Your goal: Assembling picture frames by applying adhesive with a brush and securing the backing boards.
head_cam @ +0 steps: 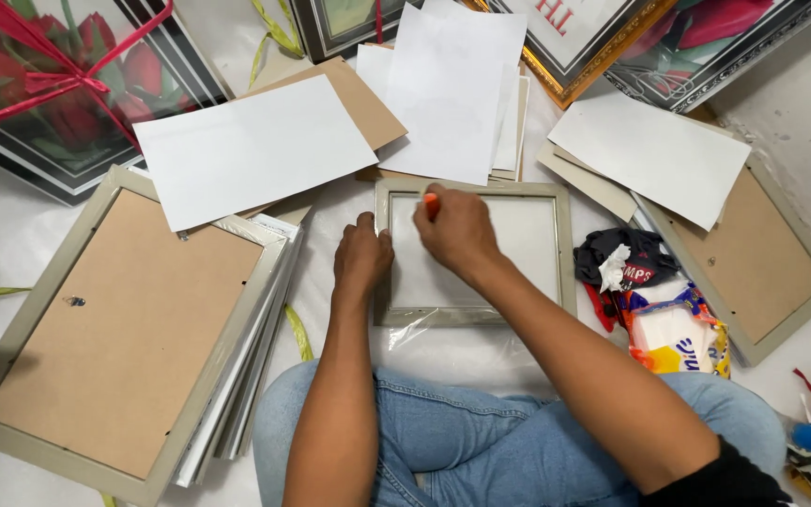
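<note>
here, two hands on a small picture frame [474, 252] at the centre of the picture.
left hand [361, 255] presses flat, fingers apart, on its left edge; right hand [457, 230] is closed around an orange tool [431, 204] near its upper left corner.

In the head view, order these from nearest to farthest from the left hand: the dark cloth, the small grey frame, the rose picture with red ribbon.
1. Small grey frame: the left hand rests on its left edge.
2. Dark cloth: right of that frame.
3. Rose picture with red ribbon: far upper left corner.
</note>
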